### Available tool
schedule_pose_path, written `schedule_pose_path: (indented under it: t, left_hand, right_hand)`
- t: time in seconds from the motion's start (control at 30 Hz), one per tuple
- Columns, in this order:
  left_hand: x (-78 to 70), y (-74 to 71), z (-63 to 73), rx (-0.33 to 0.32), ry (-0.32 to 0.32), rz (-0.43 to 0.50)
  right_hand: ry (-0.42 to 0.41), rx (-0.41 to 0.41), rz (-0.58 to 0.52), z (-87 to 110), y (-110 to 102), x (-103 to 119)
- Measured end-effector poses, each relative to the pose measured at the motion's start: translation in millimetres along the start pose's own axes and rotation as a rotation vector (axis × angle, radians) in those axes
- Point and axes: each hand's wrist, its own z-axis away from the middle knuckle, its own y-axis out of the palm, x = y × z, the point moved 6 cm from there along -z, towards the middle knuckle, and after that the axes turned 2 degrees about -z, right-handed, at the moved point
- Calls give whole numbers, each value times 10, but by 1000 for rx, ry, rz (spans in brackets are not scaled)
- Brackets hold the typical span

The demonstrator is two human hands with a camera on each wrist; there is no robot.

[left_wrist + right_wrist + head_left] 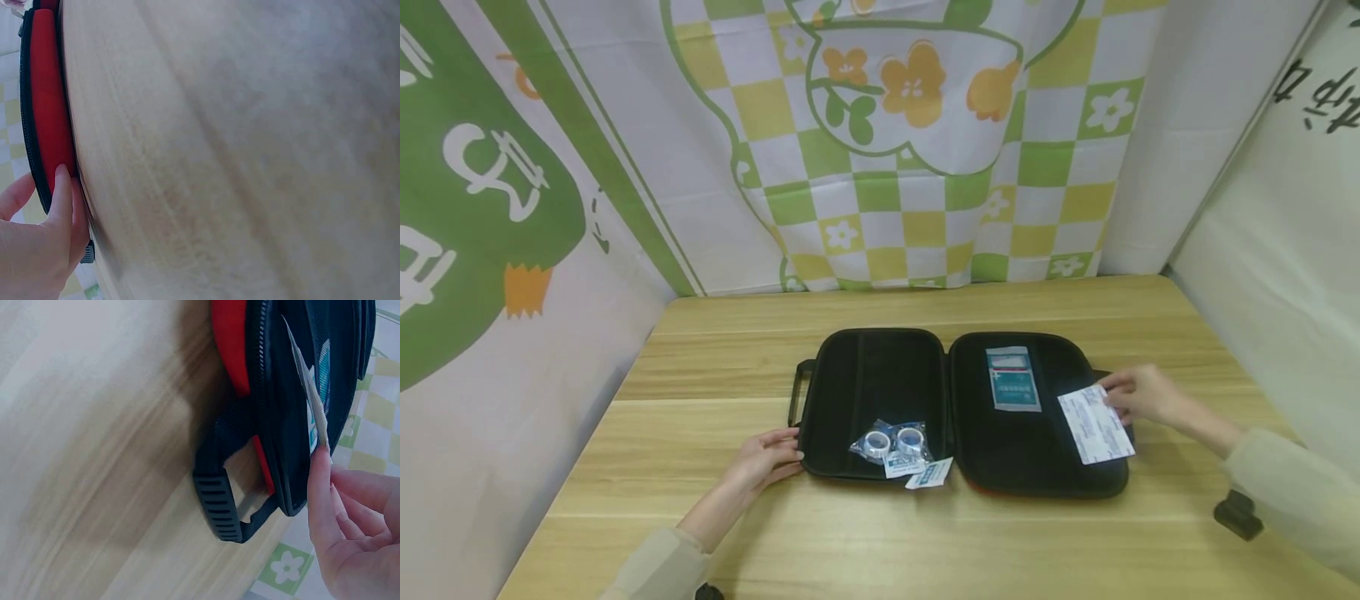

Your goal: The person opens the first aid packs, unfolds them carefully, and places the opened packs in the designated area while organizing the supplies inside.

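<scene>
Working from the left, I have the left hand (pixel 758 462) clamped on the near-left corner of the open case (pixel 831 404), with fingers against its red outer shell (pixel 51 94) in the left wrist view. The case lies flat on the desk (pixel 925 554), its long axis running left to right and its hinge line pointing away from the wearer. A black handle (pixel 794 393) projects from the left end. In the left half, near the hinge, two tape rolls (pixel 876 444) sit in clear wrapping beside two small sachets (pixel 930 474); the right-hand sachet crosses the near rim, its long axis slanting from near left to far right. In the right half, a teal packet (pixel 1015 385) points away, far end leaning slightly left. To its right, I have the right hand (pixel 1142 396) pinching a white packet (pixel 1093 425) over the right half by its right edge; its long axis runs from far left to near right. I cannot tell whether it touches the lining. The hands are well apart.
</scene>
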Motion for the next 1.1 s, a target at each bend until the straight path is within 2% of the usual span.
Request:
schedule_pose_path:
  t: [0.3, 0.6, 0.83, 1.1]
  left_hand:
    - [0, -3, -5, 0, -1, 11]
    - [3, -2, -4, 1, -3, 5]
    - [-8, 2, 0, 12, -1, 9]
    - [-19, 3, 13, 5, -3, 7]
  right_hand:
    - [22, 68, -66, -21, 117, -98]
    - [100, 112, -153, -35, 211, -162]
    - [139, 105, -174, -23, 229, -183]
    - [145, 105, -215, -40, 274, -185]
